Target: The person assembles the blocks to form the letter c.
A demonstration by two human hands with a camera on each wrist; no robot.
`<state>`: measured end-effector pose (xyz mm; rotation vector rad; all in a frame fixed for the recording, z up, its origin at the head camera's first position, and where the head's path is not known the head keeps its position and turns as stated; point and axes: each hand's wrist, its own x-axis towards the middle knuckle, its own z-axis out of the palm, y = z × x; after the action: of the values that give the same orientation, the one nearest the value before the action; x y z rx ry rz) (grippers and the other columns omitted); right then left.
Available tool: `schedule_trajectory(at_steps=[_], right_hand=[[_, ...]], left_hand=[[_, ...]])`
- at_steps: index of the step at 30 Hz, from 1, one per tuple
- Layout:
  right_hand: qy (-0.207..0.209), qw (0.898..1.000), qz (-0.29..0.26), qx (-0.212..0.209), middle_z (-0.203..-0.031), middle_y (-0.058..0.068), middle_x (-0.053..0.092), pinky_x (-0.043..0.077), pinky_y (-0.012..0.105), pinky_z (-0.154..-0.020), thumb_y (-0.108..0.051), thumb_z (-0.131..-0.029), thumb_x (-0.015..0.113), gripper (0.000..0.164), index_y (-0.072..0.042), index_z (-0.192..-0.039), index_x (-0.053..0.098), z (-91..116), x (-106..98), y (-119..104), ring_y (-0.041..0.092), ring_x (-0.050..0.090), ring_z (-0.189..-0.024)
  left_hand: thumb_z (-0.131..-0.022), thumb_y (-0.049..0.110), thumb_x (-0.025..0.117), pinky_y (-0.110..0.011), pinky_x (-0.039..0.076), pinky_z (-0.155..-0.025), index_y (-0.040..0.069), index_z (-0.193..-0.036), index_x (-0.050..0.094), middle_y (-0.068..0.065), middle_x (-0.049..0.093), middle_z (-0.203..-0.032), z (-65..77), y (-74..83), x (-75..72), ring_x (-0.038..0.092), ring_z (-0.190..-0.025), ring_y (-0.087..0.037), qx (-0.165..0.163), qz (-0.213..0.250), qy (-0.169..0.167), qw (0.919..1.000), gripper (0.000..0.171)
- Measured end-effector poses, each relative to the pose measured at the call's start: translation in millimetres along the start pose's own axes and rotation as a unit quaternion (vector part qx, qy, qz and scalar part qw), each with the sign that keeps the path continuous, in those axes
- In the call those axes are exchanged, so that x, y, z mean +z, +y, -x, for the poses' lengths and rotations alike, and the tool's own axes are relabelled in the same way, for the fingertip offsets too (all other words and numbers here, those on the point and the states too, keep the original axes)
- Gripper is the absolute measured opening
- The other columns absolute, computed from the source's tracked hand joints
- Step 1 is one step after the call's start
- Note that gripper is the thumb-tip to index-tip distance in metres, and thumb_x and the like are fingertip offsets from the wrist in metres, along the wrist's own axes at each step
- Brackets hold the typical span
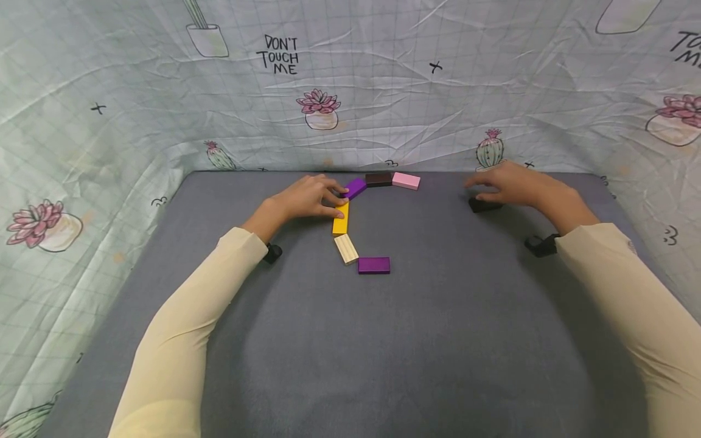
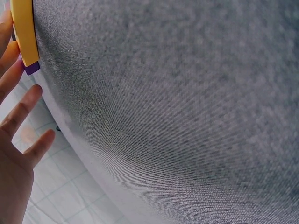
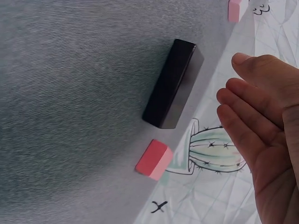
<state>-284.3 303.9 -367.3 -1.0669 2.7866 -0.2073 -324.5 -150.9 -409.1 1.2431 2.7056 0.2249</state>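
Note:
My left hand (image 1: 306,196) reaches over the left side of a curved row of small blocks, its fingertips resting at the yellow block (image 1: 340,224). Just beyond, one finger comes up to a purple block (image 1: 356,188). The left wrist view also has the yellow block (image 2: 24,32), with fairly straight fingers along its side. On the right, my right hand (image 1: 515,185) hovers with loosely bent, empty fingers above a black block (image 1: 484,205). Seen from the right wrist, that black block (image 3: 163,88) lies apart from the fingers, with a red block (image 3: 153,158) close by.
The row continues with a dark block (image 1: 378,179) and a pink block (image 1: 406,181) at the back, a pale wooden block (image 1: 346,249) and another purple block (image 1: 374,266) in front. A printed cloth (image 1: 383,109) rises behind the grey table (image 1: 350,353). Black straps circle both wrists.

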Motion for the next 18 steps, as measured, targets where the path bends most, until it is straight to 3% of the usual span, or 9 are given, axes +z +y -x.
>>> schedule_trajectory(at_steps=[1,4,8,18], right_hand=[[0.0,1.0,-0.005,0.0,-0.118,0.024,0.07,0.055,0.055,-0.083,-0.007,-0.095,0.07,0.034,-0.002,-0.128,0.067,2,1,0,0.039,0.071,-0.1],[-0.005,1.0,-0.011,0.011,-0.118,0.021,0.071,0.055,0.049,-0.076,-0.009,-0.096,0.069,0.035,-0.001,-0.13,0.066,9,2,-1,0.03,0.071,-0.084],[0.002,1.0,-0.01,0.023,-0.118,0.019,0.072,0.048,0.04,-0.067,-0.009,-0.097,0.069,0.035,0.0,-0.131,0.066,16,5,-1,0.015,0.052,-0.065],[0.025,0.999,0.002,0.025,-0.115,0.022,0.072,0.055,0.049,-0.075,-0.008,-0.095,0.072,0.032,0.002,-0.124,0.069,27,13,7,0.025,0.069,-0.08]], left_hand=[[-0.092,0.046,0.074,-0.046,0.042,-0.103,0.017,-0.129,0.071,-0.002,0.062,-0.141,0.2,0.2,-0.2,0.053,-0.126,-0.026,0.0,0.0,0.0,1.0,0.047],[-0.092,0.046,0.074,-0.046,0.042,-0.103,0.017,-0.129,0.071,-0.001,0.061,-0.141,0.6,0.9,-0.3,0.053,-0.126,-0.026,0.0,0.001,-0.001,1.0,0.047],[-0.092,0.047,0.074,-0.046,0.041,-0.105,0.018,-0.13,0.071,-0.001,0.061,-0.142,1.2,1.3,-0.8,0.053,-0.128,-0.026,-0.004,0.003,-0.002,1.0,0.048],[-0.092,0.046,0.074,-0.045,0.041,-0.105,0.017,-0.129,0.071,-0.001,0.061,-0.141,0.7,0.2,-0.4,0.053,-0.128,-0.026,-0.003,0.004,0.001,1.0,0.047]])
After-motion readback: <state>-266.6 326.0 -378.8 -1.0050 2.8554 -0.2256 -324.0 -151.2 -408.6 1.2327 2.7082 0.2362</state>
